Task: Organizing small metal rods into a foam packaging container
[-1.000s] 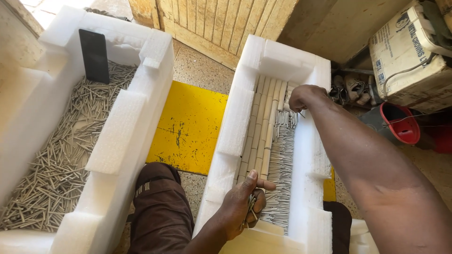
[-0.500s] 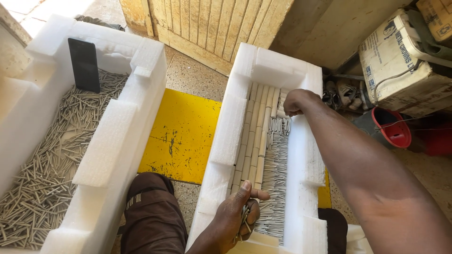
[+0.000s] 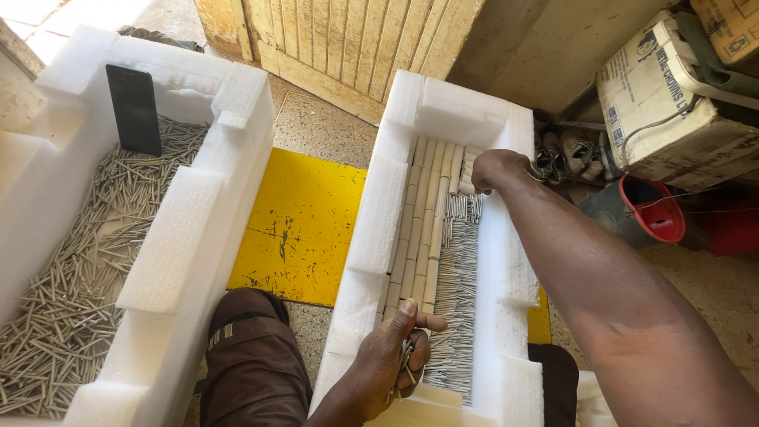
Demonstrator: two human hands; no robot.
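Note:
Two white foam boxes sit on the floor. The right box [image 3: 379,229] holds rows of pale wooden slats [image 3: 419,221] and neatly lined-up grey nails [image 3: 458,292]. My left hand [image 3: 391,356] is at the near end of that box, closed on a small bunch of nails. At the far end, my right hand [image 3: 494,170] rests as a fist on the top row of nails and slats; what it holds is hidden. The left box [image 3: 190,237] is full of loose grey nails [image 3: 71,285].
A black phone [image 3: 134,109] leans inside the left box. A yellow board [image 3: 300,225] lies between the boxes, my brown-trousered knee [image 3: 253,364] below it. Wooden door behind; cardboard box [image 3: 672,103], red bucket [image 3: 644,209] and shoes [image 3: 565,154] at right.
The view has shifted slightly. My right hand stays at the far end of the right box; my left hand keeps its bunch of nails at the near end.

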